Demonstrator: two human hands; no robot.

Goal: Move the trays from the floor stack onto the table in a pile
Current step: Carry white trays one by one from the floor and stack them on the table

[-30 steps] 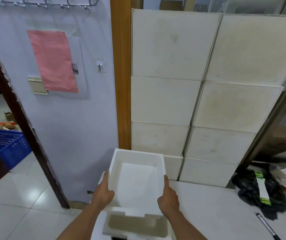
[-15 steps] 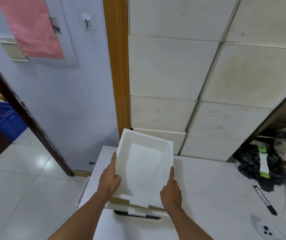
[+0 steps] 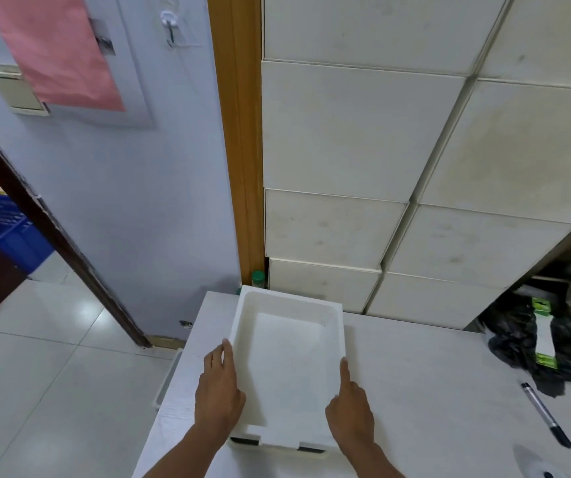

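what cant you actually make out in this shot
- Head view: what lies under the top tray; the tray covers all but a dark strip at its near edge.
- Floor stack: a white edge shows left of the table, the rest hidden behind it.
- Left hand and right hand: fingers under the tray unseen.
- White object: cut off by the bottom edge.

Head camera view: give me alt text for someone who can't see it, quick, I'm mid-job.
Two bare hands, the left hand and right hand, hold the sides of a white tray on another tray at the near left corner of a white table. A black marker and a black plastic bag lie to the right, with large white panels behind.
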